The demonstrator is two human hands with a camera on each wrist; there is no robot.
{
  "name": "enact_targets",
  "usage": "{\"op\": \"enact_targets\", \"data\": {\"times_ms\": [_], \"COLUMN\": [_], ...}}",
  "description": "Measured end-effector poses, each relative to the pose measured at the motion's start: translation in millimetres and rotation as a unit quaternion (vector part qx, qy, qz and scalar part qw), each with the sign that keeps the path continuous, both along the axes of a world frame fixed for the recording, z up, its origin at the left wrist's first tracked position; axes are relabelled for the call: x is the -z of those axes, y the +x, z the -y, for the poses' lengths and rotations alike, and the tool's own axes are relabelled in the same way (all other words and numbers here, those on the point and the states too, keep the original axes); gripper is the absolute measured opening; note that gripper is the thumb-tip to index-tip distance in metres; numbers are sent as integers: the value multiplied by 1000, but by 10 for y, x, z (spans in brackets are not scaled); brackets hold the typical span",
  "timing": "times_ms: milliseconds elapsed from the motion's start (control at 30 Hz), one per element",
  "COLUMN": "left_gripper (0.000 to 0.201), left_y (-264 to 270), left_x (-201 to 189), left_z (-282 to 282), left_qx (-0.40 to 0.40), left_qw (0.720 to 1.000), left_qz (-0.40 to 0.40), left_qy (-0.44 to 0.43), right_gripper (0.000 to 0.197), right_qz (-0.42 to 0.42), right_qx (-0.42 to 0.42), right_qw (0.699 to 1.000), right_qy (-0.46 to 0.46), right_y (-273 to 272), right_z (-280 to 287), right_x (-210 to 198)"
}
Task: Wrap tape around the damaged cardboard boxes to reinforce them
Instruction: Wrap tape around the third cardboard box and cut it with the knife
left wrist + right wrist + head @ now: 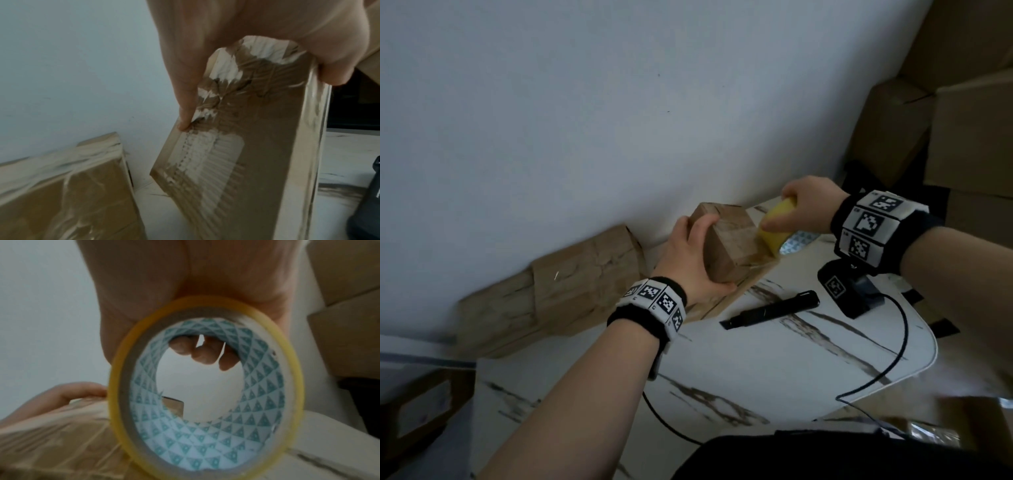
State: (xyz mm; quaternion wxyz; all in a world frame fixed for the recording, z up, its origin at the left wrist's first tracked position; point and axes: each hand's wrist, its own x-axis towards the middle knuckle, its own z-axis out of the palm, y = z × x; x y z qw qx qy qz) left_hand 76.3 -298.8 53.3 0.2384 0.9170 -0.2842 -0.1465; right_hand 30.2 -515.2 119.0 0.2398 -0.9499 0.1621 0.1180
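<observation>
Brown cardboard, glossy with clear tape and crinkled at the edges, makes up the small box standing on a flat piece of cardboard on the marble-patterned table, close to the pale wall. I can read no brand or lettering on it; a torn white patch shows on its side in the left wrist view. The yellow tape roll carries only a blue-green triangle pattern inside its core, with no legible writing. Black-and-white square markers cover both wristbands.

The left hand reaches forward and grips the box's near left side, thumb on the front edge and fingers wrapped along the far face. The right hand comes in from the right, wrist raised, fingers curled over the roll and hooked into its core, holding it against the box's right side.

A larger taped cardboard box leans against the wall to the left. A black marker-like tool lies on the table just beside the cardboard sheet.
</observation>
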Motion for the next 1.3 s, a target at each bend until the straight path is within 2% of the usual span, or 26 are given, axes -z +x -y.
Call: {"op": "enact_targets", "data": {"times_ms": [233,367,600,833,967,1100,1200,1300], "left_gripper": [106,104,103,108,84,70,59,56], "left_y": [33,35,3,17,-26,-65,-99,-148], "left_x": [-3,-7,-15,-15,-61,-39,-7,38], "left_z": [70,69,-3,-124,-34,56,151,248], "left_qx": [14,9,12,4,-61,-95,-88,-84], "left_qw": [1000,1000,999,999,994,995,995,996], "left_qz": [2,4,12,-20,-84,-13,-6,19], "left_qy": [3,-8,-28,-28,-34,-37,-34,-19], "right_gripper": [38,48,77,77,73,70,72,71], "right_qz": [-12,-22,-43,-45,-51,-50,-84,-104], "right_qx": [48,53,44,20,14,12,10,8], "right_qw": [999,998,998,997,993,995,993,991], "right_qy": [-8,-23,-22,-64,-110,-91,-85,-86], "right_y": [-86,-94,-125,-87,-170,-219,-232,-237], "right_z": [38,44,-39,-236,-394,-395,-342,-276], "right_x": [139,185,369,370,463,550,578,620]}}
